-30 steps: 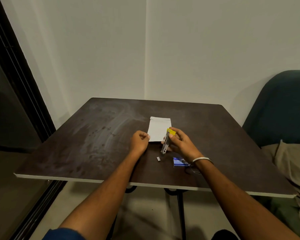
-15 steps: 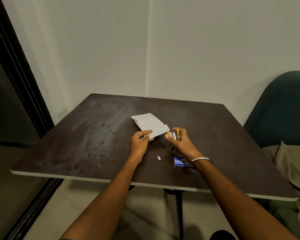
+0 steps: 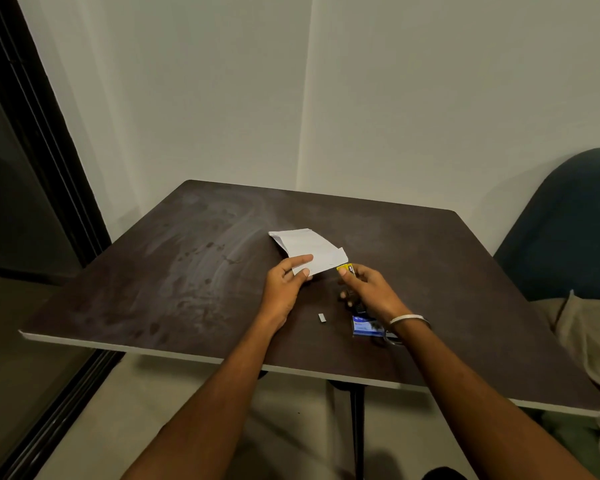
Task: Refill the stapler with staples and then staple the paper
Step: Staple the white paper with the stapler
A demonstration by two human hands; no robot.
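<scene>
Head view, centre frame: I see my left hand (image 3: 284,285) pinching the folded paper (image 3: 309,249) just above the dark tabletop (image 3: 187,271). My right hand (image 3: 368,289) grips the yellow stapler (image 3: 345,269), its tip touching the paper's right corner. A staple strip (image 3: 321,317) and blue staple box (image 3: 366,325) lie lower down.
</scene>
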